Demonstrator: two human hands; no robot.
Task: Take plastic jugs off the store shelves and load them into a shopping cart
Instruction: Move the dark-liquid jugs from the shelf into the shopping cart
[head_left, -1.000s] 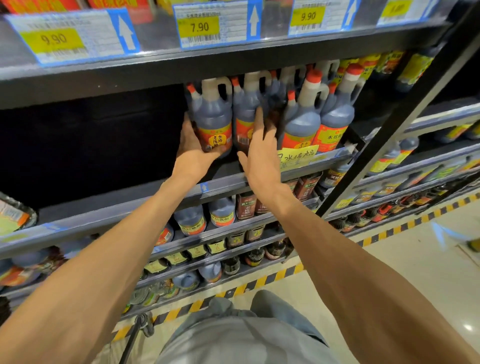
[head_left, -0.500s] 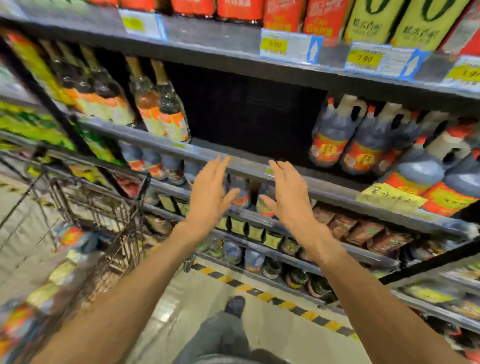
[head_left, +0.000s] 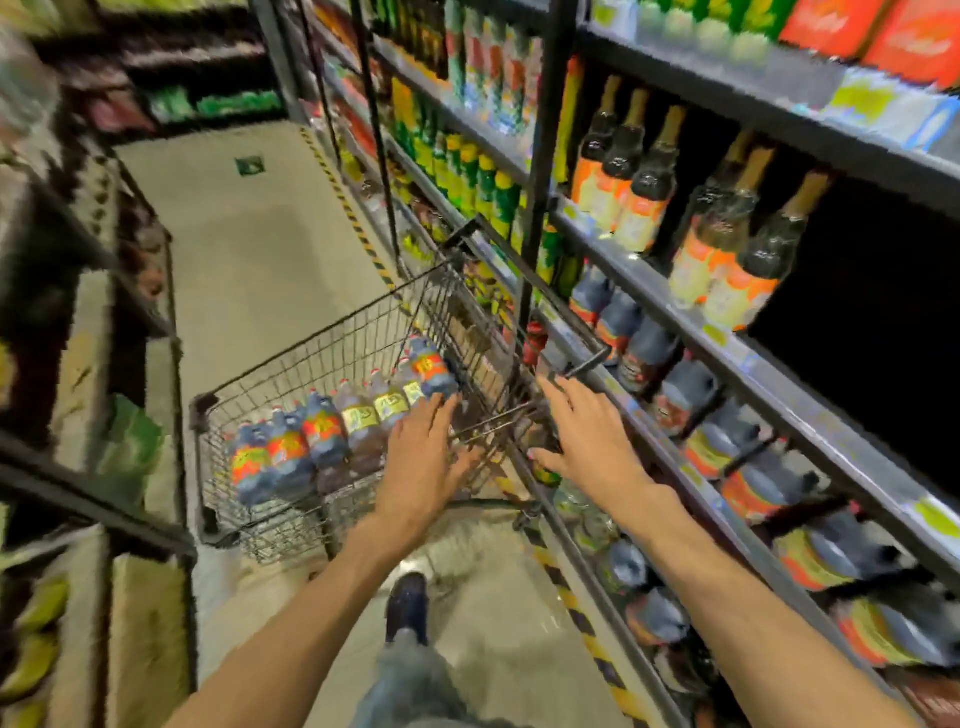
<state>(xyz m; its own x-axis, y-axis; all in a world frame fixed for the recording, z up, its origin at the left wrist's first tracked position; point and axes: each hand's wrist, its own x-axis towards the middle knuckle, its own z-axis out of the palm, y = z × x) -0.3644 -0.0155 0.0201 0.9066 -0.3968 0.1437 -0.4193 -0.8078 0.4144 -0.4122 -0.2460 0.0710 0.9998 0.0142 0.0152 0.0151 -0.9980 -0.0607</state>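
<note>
Plastic jugs (head_left: 332, 441) of dark liquid, probably heavy and slick, best gripped by the neck handle, lie in the wire shopping cart (head_left: 270, 374); left hand (head_left: 423, 460) and right hand (head_left: 587, 436) reach with fingers spread, holding nothing

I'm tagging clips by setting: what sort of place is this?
Most likely a supermarket aisle: long grey metal shelves stocked with rows of labelled dark glass bottles, and a wire shopping cart holding dark plastic jugs on the floor.

Shop aisle: stocked shelves (head_left: 727, 358), wire shopping cart (head_left: 311, 364)
</note>
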